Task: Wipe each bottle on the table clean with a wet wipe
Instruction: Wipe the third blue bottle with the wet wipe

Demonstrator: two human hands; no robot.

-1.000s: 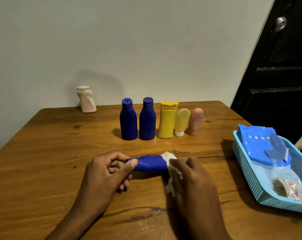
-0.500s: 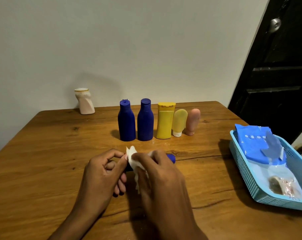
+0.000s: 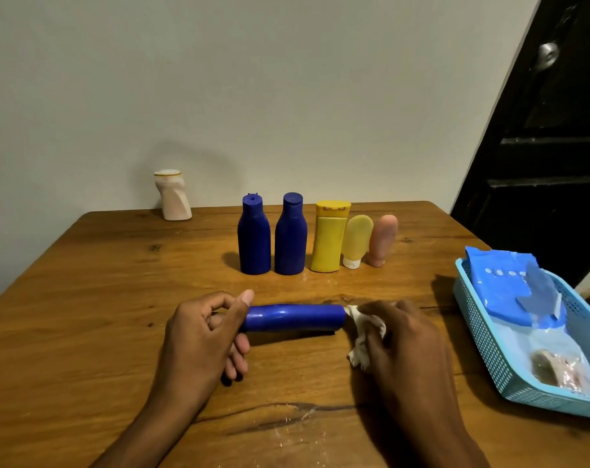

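Once your right hand [image 3: 412, 336] dragged the crumpled white wet wipe [image 3: 366, 334] from cap end to base, the glossy blue plastic bottle [image 3: 295, 317] lay horizontal over the wooden table [image 3: 84, 298], cap pinched by your left hand [image 3: 205, 332]. 1 pass finished; 6 bottles stood untouched behind.

Held bottle [image 3: 293, 317]: glossy dark blue. Wet wipe [image 3: 366, 332]: white. Two standing bottles [image 3: 254, 236] [image 3: 290, 236]: dark blue. Flip-cap bottle [image 3: 329, 238]: yellow. Tubes: pale yellow [image 3: 356, 239] with white cap, and pink [image 3: 382, 239]. Upper-left bottle [image 3: 173, 194]: off-white. Basket [image 3: 483, 336]: light blue mesh. Desk [image 3: 84, 298]: brown wood grain.
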